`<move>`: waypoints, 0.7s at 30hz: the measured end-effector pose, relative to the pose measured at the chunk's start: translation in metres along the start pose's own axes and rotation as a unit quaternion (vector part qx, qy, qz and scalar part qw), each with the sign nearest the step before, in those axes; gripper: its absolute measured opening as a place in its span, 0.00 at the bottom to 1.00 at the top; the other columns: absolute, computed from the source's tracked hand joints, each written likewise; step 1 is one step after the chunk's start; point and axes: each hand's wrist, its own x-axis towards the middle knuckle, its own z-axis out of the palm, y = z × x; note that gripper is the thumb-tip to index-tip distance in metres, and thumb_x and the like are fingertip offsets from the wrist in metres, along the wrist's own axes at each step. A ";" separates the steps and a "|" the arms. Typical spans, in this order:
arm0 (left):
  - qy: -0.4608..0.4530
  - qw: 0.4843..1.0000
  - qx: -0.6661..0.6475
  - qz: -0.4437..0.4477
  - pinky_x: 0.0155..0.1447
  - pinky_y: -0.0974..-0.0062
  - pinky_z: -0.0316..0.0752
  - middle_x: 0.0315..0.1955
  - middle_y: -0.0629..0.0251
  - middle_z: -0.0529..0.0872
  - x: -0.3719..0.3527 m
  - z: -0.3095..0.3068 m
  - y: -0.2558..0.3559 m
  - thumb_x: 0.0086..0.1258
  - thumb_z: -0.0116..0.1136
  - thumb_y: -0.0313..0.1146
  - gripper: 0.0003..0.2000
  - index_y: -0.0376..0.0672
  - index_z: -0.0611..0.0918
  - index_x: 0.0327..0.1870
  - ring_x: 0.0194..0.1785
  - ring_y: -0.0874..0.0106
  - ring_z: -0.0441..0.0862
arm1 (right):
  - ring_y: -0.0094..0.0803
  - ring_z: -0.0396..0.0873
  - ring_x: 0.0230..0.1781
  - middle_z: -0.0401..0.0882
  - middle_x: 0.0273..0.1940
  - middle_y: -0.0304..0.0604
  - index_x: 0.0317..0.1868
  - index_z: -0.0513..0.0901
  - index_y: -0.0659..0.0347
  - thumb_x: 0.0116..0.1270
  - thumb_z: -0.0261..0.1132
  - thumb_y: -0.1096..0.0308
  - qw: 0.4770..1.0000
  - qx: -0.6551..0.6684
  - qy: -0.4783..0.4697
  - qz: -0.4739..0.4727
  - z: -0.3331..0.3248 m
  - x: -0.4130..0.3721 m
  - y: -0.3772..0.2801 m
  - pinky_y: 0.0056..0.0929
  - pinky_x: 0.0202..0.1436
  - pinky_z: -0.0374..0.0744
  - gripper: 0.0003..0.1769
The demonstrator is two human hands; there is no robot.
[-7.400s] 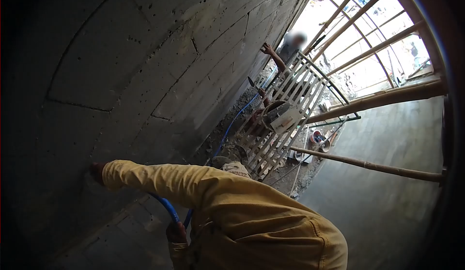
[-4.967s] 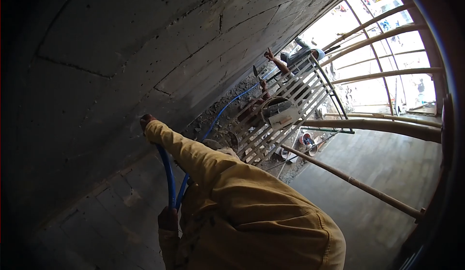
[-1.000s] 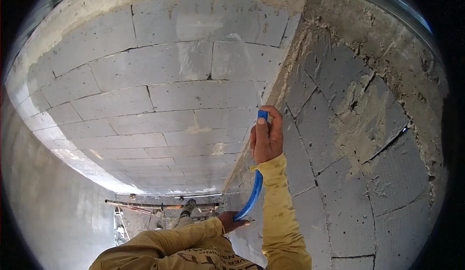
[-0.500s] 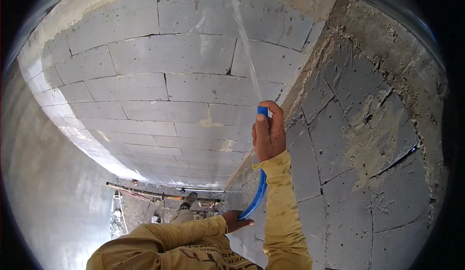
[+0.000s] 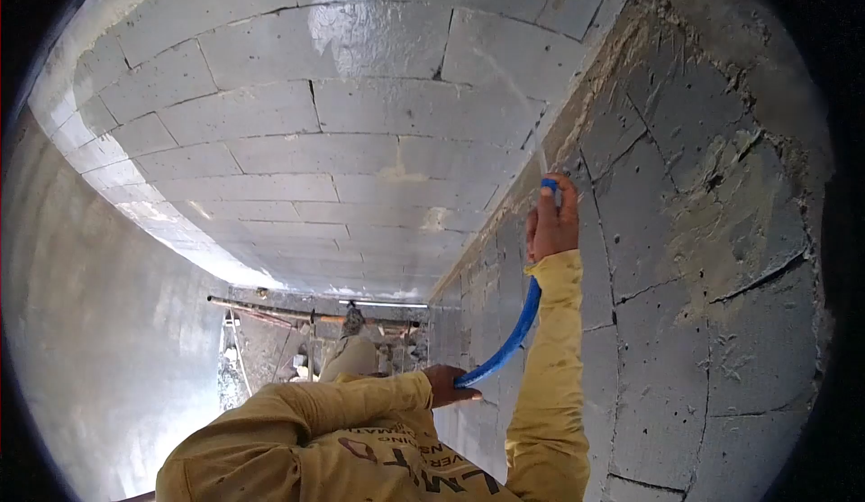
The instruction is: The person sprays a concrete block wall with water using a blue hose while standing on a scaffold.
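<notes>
A blue hose (image 5: 511,344) curves between my two hands. My right hand (image 5: 553,218) grips it near its open end, with the thumb and a finger pressed at the mouth. From there a thin jet of water (image 5: 509,78) goes up and left toward the grey block wall (image 5: 378,105). Lower down, my left hand (image 5: 448,385) is wrapped round the hose near my body. A wet, shiny patch (image 5: 347,29) shows on the upper blocks.
A second block wall (image 5: 658,349) with smeared mortar stands at the right, meeting the first at a corner. A smooth plastered wall (image 5: 99,322) is at the left. Far below lie poles (image 5: 311,314) and rubble, beside my leg.
My right hand has moved right and slightly up with the hose end. My left hand has shifted a little up and right. The wet patch on the upper wall is now larger and shinier.
</notes>
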 end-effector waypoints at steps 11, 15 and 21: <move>-0.077 0.989 0.128 0.017 0.47 0.61 0.74 0.33 0.53 0.84 0.003 0.000 -0.014 0.58 0.55 0.61 0.27 0.42 0.82 0.39 0.40 0.53 0.82 | 0.19 0.59 0.07 0.67 0.16 0.34 0.52 0.70 0.47 0.69 0.53 0.52 0.974 -0.071 -0.110 0.187 -0.031 -0.015 0.043 0.22 0.09 0.60 0.15; -0.079 0.985 0.150 0.008 0.47 0.60 0.74 0.31 0.54 0.84 -0.003 -0.005 -0.021 0.59 0.55 0.61 0.26 0.43 0.82 0.38 0.39 0.54 0.82 | 0.21 0.60 0.07 0.68 0.16 0.36 0.52 0.70 0.47 0.70 0.52 0.53 0.961 -0.094 -0.097 0.243 -0.034 -0.013 0.079 0.23 0.09 0.61 0.14; -0.120 0.977 0.178 -0.003 0.48 0.60 0.75 0.32 0.55 0.85 -0.007 -0.017 -0.031 0.60 0.54 0.60 0.25 0.44 0.82 0.39 0.40 0.55 0.82 | 0.24 0.61 0.07 0.68 0.17 0.37 0.52 0.68 0.41 0.69 0.52 0.52 0.919 -0.080 -0.063 0.380 -0.045 -0.023 0.137 0.28 0.09 0.61 0.14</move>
